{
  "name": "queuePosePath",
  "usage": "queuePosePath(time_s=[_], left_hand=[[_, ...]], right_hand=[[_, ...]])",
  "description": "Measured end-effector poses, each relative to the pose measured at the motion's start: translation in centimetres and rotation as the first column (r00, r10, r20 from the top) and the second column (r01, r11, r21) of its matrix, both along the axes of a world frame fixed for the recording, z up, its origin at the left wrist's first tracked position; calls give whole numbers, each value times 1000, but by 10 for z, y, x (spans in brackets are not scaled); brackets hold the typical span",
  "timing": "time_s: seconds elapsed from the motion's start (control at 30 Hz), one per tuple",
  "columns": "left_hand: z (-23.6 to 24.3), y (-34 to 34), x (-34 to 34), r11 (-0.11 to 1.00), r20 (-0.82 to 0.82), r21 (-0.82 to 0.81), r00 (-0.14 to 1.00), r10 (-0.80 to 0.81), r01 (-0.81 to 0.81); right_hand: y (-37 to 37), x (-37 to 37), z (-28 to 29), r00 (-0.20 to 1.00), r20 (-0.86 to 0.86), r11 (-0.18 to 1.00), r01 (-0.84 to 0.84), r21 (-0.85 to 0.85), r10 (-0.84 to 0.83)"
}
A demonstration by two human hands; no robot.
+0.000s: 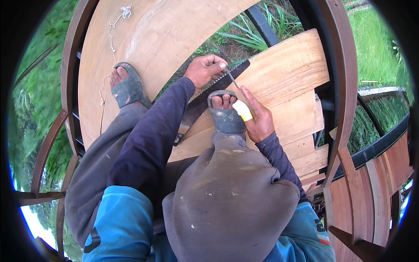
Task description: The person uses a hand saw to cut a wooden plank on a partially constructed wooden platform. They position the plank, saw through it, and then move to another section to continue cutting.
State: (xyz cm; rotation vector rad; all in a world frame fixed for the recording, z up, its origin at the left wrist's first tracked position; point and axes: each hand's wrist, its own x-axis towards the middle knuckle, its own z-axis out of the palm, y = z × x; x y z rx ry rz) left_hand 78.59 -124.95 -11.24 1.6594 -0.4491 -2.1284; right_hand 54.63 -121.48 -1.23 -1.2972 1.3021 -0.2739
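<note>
A hand saw (195, 108) with a dark blade lies slantwise on the boards, teeth toward the upper left; my right sandalled foot (228, 114) rests over it. My right hand (259, 117) is closed around the wooden handle of a thin file (232, 77). At the file's far tip, my left hand (204, 70) pinches the metal between thumb and fingers. The file crosses the saw's toothed edge; whether it touches the teeth I cannot tell. Against my right thumb is a white and yellow piece (242, 110), perhaps a wrapping. Part of the saw's handle (180, 133) shows near my left forearm.
Under my left foot (129, 85) is a wide wooden panel (161, 32) with a knotted white string (114, 30). Overlapping planks (288, 72) lie to the right. Between them a gap shows grass (251, 32) and a dark beam (262, 25). A curved railing (342, 65) runs around.
</note>
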Motion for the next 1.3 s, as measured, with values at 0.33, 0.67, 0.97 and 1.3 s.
queuePosePath(time_s=[0.33, 0.67, 0.97, 1.3], left_hand=[[-5, 1, -1, 1000, -48, 11, 999, -4, 5], [-4, -3, 0, 996, -43, -42, 996, -80, 79], [-12, 1, -2, 987, -17, -71, 989, -145, 144], [-15, -9, 2, 996, -64, 87, 998, 11, -5]], right_hand=[[0, 2, 8, 996, -89, 998, 0, 65, 5], [3, 3, 8, 998, -62, 999, 34, 38, -32], [5, -3, 9, 996, -93, 997, 20, 73, -13], [-12, 9, -1, 979, -178, 994, -94, 64, 104]])
